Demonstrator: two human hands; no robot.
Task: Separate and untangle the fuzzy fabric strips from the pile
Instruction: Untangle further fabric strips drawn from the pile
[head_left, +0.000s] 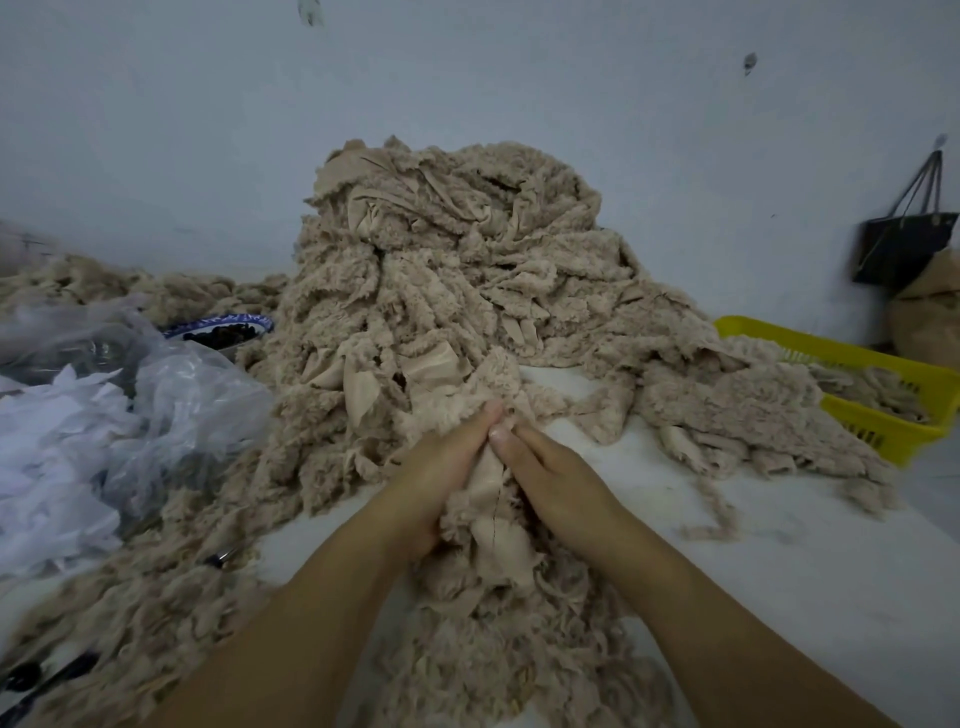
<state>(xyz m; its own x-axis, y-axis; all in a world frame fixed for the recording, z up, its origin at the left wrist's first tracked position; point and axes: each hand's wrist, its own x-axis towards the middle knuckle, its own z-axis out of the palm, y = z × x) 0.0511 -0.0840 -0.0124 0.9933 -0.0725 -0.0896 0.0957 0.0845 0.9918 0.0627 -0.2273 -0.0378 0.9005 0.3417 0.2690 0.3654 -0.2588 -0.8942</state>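
Beige fuzzy fabric strip (488, 519): pinched between left hand (441, 478) and right hand (556, 478), thumbs meeting on top, fingers curled round it, before the tall beige fuzzy pile (457, 270) on white table (753, 545).

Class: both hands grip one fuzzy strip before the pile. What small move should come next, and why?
Probably pull the strip gently toward the body: the left hand and right hand grip it together, but its far end looks tangled in the pile.
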